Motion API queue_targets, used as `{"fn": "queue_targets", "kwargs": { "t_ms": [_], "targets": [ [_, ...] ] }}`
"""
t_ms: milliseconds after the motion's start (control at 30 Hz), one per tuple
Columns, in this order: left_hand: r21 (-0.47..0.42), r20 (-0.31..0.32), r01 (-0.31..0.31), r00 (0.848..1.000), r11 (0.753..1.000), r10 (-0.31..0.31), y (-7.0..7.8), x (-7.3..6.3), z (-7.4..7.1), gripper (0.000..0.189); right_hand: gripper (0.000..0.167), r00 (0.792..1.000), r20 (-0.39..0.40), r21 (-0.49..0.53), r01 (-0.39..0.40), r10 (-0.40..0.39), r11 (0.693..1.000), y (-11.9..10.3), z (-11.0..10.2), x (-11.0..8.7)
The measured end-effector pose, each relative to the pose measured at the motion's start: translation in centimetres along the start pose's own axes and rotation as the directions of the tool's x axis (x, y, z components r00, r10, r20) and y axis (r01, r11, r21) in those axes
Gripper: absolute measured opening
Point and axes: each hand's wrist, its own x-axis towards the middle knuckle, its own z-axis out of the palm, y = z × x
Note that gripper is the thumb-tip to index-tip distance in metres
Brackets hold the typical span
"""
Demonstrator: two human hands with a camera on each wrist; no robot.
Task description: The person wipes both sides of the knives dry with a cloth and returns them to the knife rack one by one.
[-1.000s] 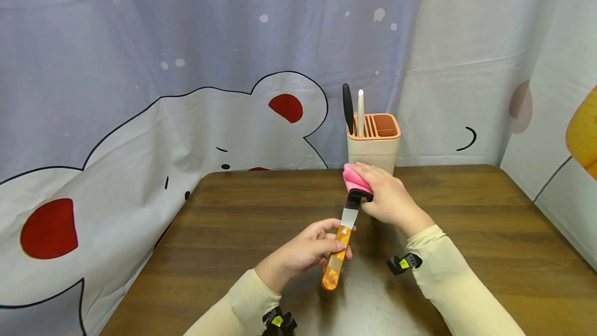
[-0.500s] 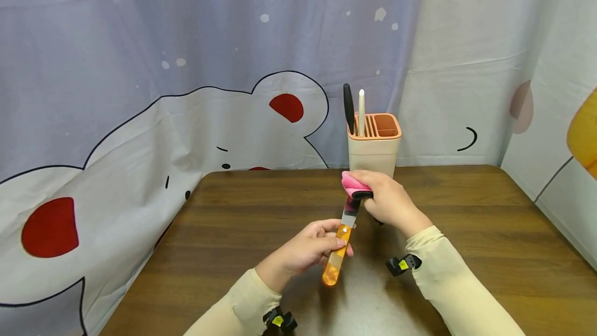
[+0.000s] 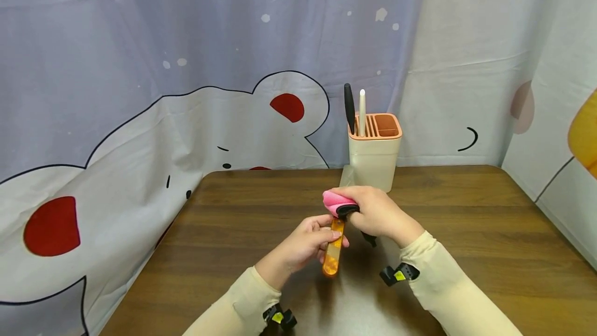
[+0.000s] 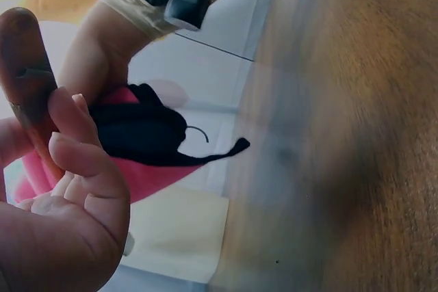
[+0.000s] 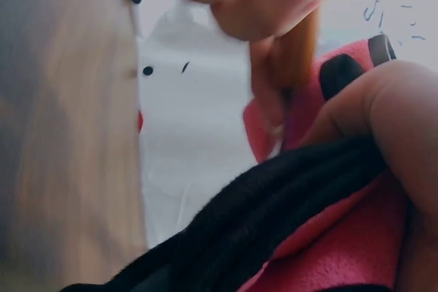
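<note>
In the head view my left hand pinches the marbled orange handle of a flat-bladed metal tool, thumb on top. The same handle shows at the left of the left wrist view. My right hand grips a folded pink and black cloth around the blade just above the handle. Beyond the cloth the pale far part of the blade shows, pointing away toward the holder. Pink cloth and its black layers fill the lower right wrist view; a loose black end hangs below the hand.
A cream holder with an orange slotted top stands at the table's back edge. A black handle and a white handle stick up from its slots. The brown wooden table meets a printed curtain behind.
My right hand has drawn the cloth along the blade toward the orange handle, baring the blade's far end. My left hand keeps its pinch, and the handle has shifted slightly up and turned more upright in view.
</note>
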Motion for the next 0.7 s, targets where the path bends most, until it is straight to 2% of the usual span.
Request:
{"fn": "queue_targets", "kwargs": {
  "t_ms": [267,467,700],
  "targets": [
    [0.009,-0.047,-0.066,0.997,0.998,0.066,-0.5,0.2,-0.5,0.019,0.051,0.994,0.037,0.114,0.094,-0.099,0.989,-1.3,-1.0,-0.5],
    [0.006,-0.053,-0.082,0.995,0.997,0.082,-0.4,0.2,-0.9,0.024,0.049,0.989,0.075,0.257,0.103,-0.126,0.961,-1.5,-1.7,-0.6],
    [0.0,-0.063,-0.054,0.997,0.999,0.054,-0.1,0.0,-0.9,0.035,0.049,0.984,0.109,0.321,0.101,-0.143,0.942,-1.3,-1.7,-0.4]
  ]
}}
